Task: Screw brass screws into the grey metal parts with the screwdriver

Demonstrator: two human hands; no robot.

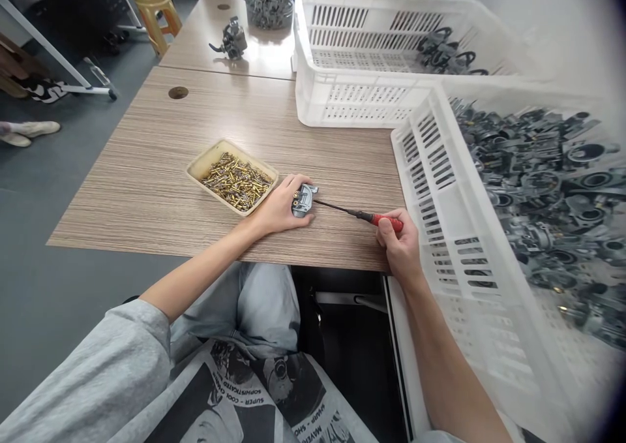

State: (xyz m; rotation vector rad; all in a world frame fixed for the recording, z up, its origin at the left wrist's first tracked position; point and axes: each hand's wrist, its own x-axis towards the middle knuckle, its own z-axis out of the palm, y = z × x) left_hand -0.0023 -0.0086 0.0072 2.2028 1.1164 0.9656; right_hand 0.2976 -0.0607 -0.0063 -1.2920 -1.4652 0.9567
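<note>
My left hand (282,209) is closed around a grey metal carburetor body (304,199) on the table, its thumb and fingers on either side. Small brass parts show on the carburetor's face. In my right hand (402,241) is a screwdriver (386,222) with a red and black handle, held almost level. Its long dark shaft points left, with the tip right by the carburetor's edge; whether it touches cannot be made out. Just behind my left wrist sits a cream tray (194,169) filled with small brass pieces.
A white crate (342,97) holding some carburetors stands at the back right. Another white crate (430,162), heaped with metal carburetor bodies, is at my right. Farther back are an assembled carburetor (233,40) and a bowl of dark parts (268,7). A person sits across the table.
</note>
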